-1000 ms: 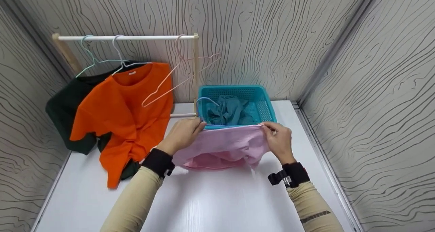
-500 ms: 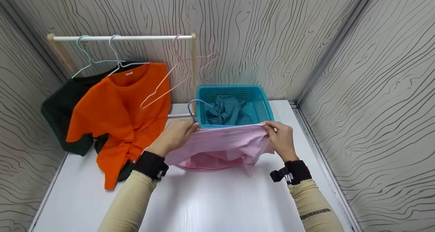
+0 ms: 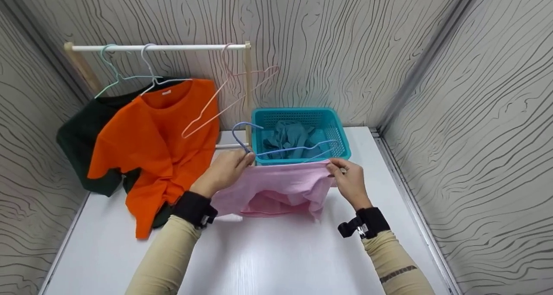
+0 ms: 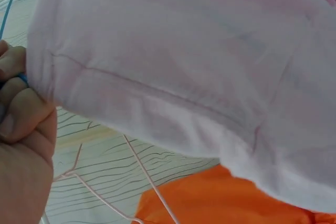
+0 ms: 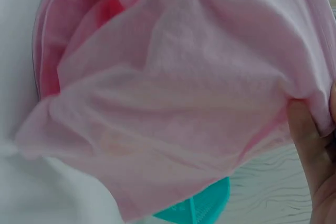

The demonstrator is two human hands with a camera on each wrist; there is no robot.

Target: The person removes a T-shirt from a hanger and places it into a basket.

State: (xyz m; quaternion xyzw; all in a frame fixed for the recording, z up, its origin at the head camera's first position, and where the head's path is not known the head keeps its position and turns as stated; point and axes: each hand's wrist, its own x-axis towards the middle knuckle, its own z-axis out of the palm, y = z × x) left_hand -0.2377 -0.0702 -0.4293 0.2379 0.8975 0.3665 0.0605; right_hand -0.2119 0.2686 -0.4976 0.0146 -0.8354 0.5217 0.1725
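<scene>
So, a pink cloth (image 3: 276, 174) is pulled straight by the basket (image 3: 293, 109)

The basket is blue-green and has lots of little holes. A dark teal cloth (image 3: 288, 135) sits inside it, all crumpled up. The basket stands on the white tabletop (image 3: 259, 252), just behind the pink cloth.

The left hand (image 3: 224, 169) has its fingers curled round the left end of the cloth's top edge and the neck of a blue hanger (image 3: 285, 150). The right hand (image 3: 349, 180) pinches the other end with fingers and thumb. Between them, the edge is nearly straight. Below, the cloth is soft and thin, with folds and a darker pink gap. I cannot tell if it touches the tabletop.

The hanger is thin and bendy-shaped. Its round hook pokes up, and one arm crosses in front of the basket.

To the left, a smooth orange top (image 3: 151, 126) and a dark green top (image 3: 82, 157) hang from a white bar (image 3: 185, 47). A skinny pink hanger (image 3: 214, 96) hangs there too.
</scene>
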